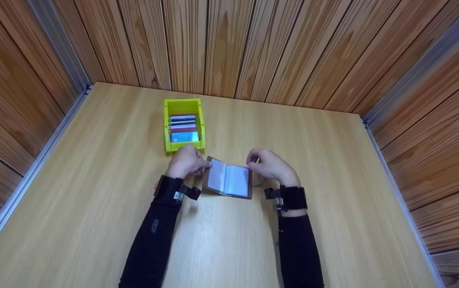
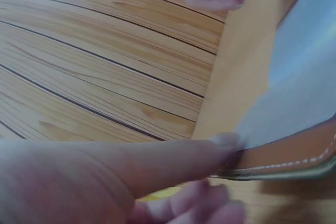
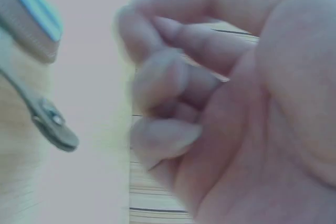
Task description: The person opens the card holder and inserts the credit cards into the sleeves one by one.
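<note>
A brown card holder (image 1: 250, 188) lies open with pale, clear sleeves (image 1: 237, 181). My left hand (image 1: 186, 162) pinches its left cover near the upper corner; in the left wrist view the thumb (image 2: 223, 142) presses on the sleeve's corner, above white stitching on the brown cover (image 2: 294, 153). By the upper right corner is my right hand (image 1: 271, 165). The right wrist view shows its fingers (image 3: 163, 77) curled with nothing visible between them, apart from the holder (image 3: 39, 30) and its snap strap (image 3: 50, 119).
A yellow-green bin (image 1: 202, 136) holding several upright cards (image 1: 183, 127) stands behind my left hand. Wooden plank walls (image 1: 225, 48) border the light wood table (image 1: 333, 180) at the back and sides.
</note>
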`<control>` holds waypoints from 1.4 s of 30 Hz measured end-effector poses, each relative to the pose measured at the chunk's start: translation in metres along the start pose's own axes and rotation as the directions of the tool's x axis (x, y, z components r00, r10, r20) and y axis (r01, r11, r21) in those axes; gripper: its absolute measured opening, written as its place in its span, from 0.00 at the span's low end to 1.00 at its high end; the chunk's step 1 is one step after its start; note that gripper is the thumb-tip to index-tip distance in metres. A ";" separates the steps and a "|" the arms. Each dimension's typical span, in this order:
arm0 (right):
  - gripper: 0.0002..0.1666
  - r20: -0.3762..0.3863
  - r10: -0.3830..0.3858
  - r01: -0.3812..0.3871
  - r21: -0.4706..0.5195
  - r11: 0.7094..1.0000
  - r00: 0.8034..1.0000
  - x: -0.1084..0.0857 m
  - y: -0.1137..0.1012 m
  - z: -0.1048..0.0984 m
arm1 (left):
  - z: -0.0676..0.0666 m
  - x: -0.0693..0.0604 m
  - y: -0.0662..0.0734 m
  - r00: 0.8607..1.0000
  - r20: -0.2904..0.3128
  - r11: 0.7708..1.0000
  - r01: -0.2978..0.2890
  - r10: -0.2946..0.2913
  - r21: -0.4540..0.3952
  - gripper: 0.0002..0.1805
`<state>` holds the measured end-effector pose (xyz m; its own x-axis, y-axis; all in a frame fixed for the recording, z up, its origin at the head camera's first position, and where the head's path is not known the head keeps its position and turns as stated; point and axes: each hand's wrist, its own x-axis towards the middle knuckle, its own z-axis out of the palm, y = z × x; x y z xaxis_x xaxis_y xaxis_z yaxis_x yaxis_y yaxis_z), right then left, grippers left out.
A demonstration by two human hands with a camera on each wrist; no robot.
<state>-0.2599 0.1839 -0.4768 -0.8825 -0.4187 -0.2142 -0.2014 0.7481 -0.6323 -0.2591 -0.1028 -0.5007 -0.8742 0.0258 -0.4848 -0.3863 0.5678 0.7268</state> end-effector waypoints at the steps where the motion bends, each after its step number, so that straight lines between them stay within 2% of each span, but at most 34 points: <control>1: 0.11 -0.021 -0.016 0.016 0.007 1.000 1.000 0.000 0.000 -0.001 | -0.001 0.002 0.000 0.999 -0.028 0.999 -0.033 0.033 0.003 0.12; 2: 0.10 -0.042 -0.033 0.034 0.011 0.999 0.999 -0.001 0.000 -0.002 | -0.003 0.005 0.000 0.995 -0.061 0.997 -0.073 0.073 -0.001 0.11; 3: 0.10 -0.063 -0.045 0.047 0.018 0.999 0.997 -0.001 0.000 -0.003 | -0.005 0.008 -0.001 0.984 -0.112 0.991 -0.134 0.136 0.022 0.11; 4: 0.10 -0.082 -0.055 0.057 0.022 0.998 0.995 -0.002 0.000 -0.003 | -0.008 0.003 0.005 0.966 -0.177 0.981 -0.180 0.190 0.074 0.09; 5: 0.09 -0.102 -0.065 0.067 0.019 0.998 0.993 -0.002 0.000 -0.003 | -0.011 0.007 0.002 0.933 -0.240 0.961 -0.242 0.269 0.137 0.09; 7: 0.08 -0.138 -0.081 0.083 0.015 0.996 0.987 -0.003 -0.001 -0.003 | -0.017 0.017 -0.003 0.838 -0.346 0.897 -0.328 0.421 0.296 0.10; 9: 0.08 -0.162 -0.092 0.095 0.014 0.995 0.983 -0.004 -0.001 -0.002 | -0.022 0.027 -0.007 0.752 -0.399 0.830 -0.348 0.525 0.437 0.12; 10: 0.08 -0.170 -0.096 0.100 0.015 0.995 0.981 -0.004 -0.002 -0.001 | -0.025 0.031 -0.009 0.730 -0.406 0.809 -0.345 0.550 0.477 0.13; 11: 0.09 -0.177 -0.099 0.104 0.018 0.994 0.979 -0.004 -0.002 -0.001 | -0.027 0.034 -0.011 0.720 -0.405 0.795 -0.339 0.564 0.503 0.14; 12: 0.09 -0.183 -0.100 0.106 0.022 0.994 0.978 -0.004 -0.003 -0.001 | -0.029 0.037 -0.011 0.720 -0.395 0.785 -0.337 0.571 0.520 0.16; 14: 0.09 -0.192 -0.101 0.109 0.032 0.994 0.976 -0.003 -0.004 -0.001 | -0.031 0.041 -0.012 0.732 -0.364 0.768 -0.332 0.576 0.548 0.19; 16: 0.09 -0.195 -0.100 0.110 0.039 0.993 0.976 -0.002 -0.005 -0.002 | -0.032 0.045 -0.011 0.745 -0.340 0.759 -0.328 0.574 0.562 0.20; 18: 0.09 -0.193 -0.100 0.110 0.040 0.993 0.976 -0.001 -0.005 -0.002 | -0.032 0.047 -0.010 0.751 -0.330 0.755 -0.325 0.572 0.569 0.19; 21: 0.09 -0.181 -0.097 0.106 0.041 0.994 0.979 0.001 -0.006 -0.002 | -0.033 0.050 -0.009 0.758 -0.344 0.769 -0.309 0.554 0.559 0.16; 24: 0.09 -0.173 -0.091 0.100 0.043 0.994 0.981 0.002 -0.005 -0.002 | -0.034 0.052 -0.007 0.773 -0.354 0.785 -0.282 0.527 0.552 0.15; 27: 0.11 -0.173 -0.083 0.092 0.042 0.995 0.981 0.003 -0.003 -0.003 | -0.034 0.055 -0.004 0.783 -0.350 0.787 -0.269 0.514 0.555 0.15; 33: 0.12 -0.172 -0.080 0.090 0.051 0.995 0.982 0.005 0.000 -0.004 | -0.035 0.062 0.004 0.788 -0.358 0.784 -0.240 0.502 0.572 0.13; 40: 0.12 -0.167 -0.054 0.066 0.064 0.996 0.984 0.005 0.006 -0.005 | -0.034 0.070 0.010 0.837 -0.317 0.801 -0.215 0.446 0.558 0.16; 42: 0.12 -0.163 -0.045 0.056 0.065 0.996 0.986 0.005 0.008 -0.005 | -0.033 0.073 0.010 0.844 -0.307 0.805 -0.219 0.440 0.551 0.16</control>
<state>-0.2682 0.1905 -0.4788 -0.9301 -0.3622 -0.0611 -0.2227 0.6884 -0.6903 -0.3368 -0.1221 -0.5128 -0.9980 0.0186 0.0603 0.0424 0.9052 0.4229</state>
